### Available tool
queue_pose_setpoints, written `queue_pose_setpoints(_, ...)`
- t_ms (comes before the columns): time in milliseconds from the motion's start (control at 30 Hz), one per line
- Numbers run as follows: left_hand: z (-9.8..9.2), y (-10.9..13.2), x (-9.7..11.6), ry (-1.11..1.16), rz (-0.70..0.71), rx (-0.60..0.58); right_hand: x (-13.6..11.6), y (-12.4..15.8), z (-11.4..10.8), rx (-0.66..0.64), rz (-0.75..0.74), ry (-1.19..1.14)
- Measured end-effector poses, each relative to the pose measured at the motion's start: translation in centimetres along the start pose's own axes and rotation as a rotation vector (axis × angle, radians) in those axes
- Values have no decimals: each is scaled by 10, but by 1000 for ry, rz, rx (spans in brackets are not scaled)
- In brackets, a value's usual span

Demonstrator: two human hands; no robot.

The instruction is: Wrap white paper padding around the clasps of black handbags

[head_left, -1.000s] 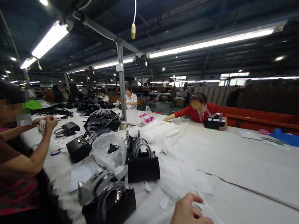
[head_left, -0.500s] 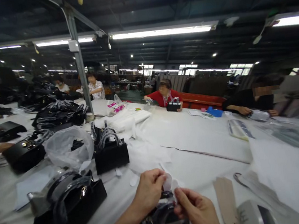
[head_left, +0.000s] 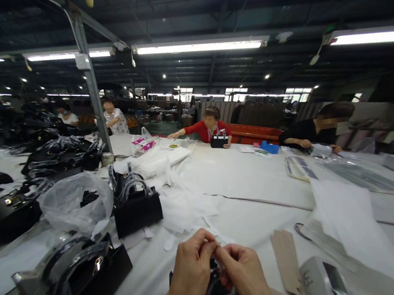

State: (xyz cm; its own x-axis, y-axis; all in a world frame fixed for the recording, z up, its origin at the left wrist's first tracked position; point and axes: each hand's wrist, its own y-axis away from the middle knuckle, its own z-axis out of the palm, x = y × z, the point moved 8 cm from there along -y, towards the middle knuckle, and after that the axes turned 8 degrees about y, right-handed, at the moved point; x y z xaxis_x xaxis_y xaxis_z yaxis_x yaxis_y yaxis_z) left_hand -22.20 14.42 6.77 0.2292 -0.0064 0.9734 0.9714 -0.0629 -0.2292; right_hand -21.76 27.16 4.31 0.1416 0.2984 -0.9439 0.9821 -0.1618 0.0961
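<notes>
Close together at the bottom middle, my left hand (head_left: 194,265) and my right hand (head_left: 241,273) meet at the fingertips, both pinched closed. Between them a small bit of a thin white piece (head_left: 218,263) shows; the fingers cover most of it. Directly beneath is a black handbag (head_left: 214,291) with plastic-wrapped handles, partly hidden by the hands. To the left stands another black handbag (head_left: 92,287) with a gold-coloured clasp and wrapped handles. A smaller black handbag (head_left: 138,214) stands behind it, upright on the white table (head_left: 248,217).
A clear plastic bag (head_left: 76,203) holding something black lies left. At right are beige card strips (head_left: 286,261), a grey-white device (head_left: 321,280) and a white sheet (head_left: 345,215). Co-workers sit across the table, one in a red top (head_left: 200,130), one in black (head_left: 303,132).
My hands have come together; the thin white pieces they held apart are now mostly covered by the fingers. The view has shifted right. The co-worker in red stretches an arm further out.
</notes>
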Motion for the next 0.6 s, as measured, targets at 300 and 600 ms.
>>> queue_pose_setpoints(300, 0, 14, 2, -23, 6, -1, 3, 8, 3, -122, -22, -239)
queue_pose_setpoints(600, -1, -19, -13, 225, -275, -179, -3, 4, -8, 12, -87, -89)
